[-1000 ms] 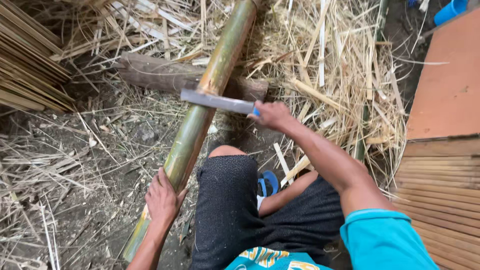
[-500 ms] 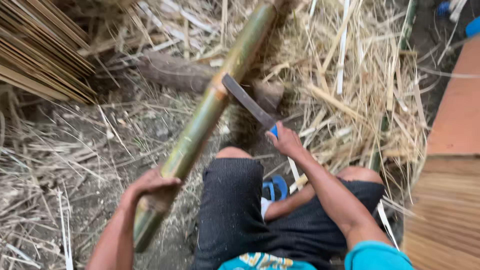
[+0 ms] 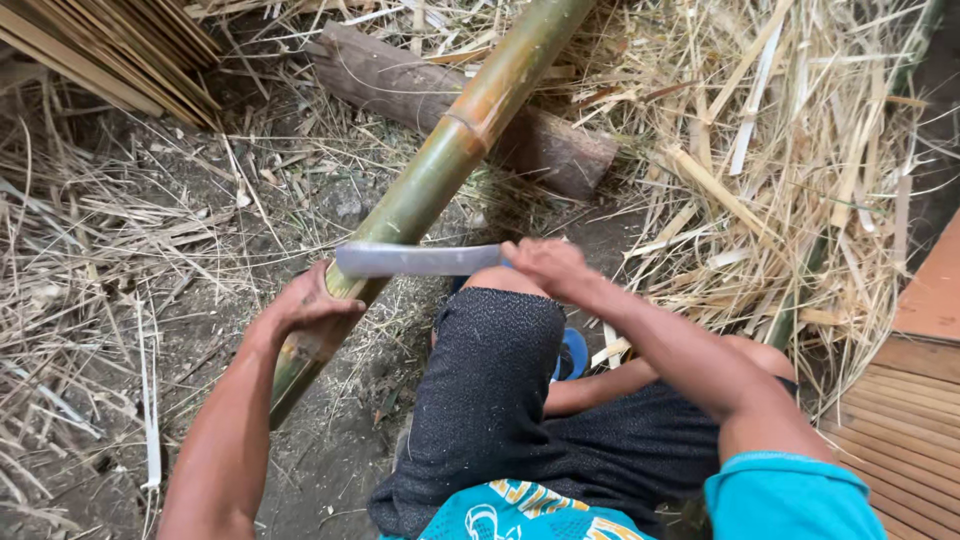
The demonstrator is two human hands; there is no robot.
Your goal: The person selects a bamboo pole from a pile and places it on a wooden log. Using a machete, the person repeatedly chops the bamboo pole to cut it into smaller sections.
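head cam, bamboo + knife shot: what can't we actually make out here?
Head view only:
- Knife handle: wrapped inside the right hand; only the blade shows.
- Bamboo pole: top cut off by the upper frame edge; lower part covered by the left hand.
- Whether the blade touches the pole: cannot tell from this angle.
- Log under the pole: middle hidden by the pole.

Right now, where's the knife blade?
In the head view, the blade lies flat across the green bamboo pole, left of centre, held by the right hand just above the left hand gripping the pole.
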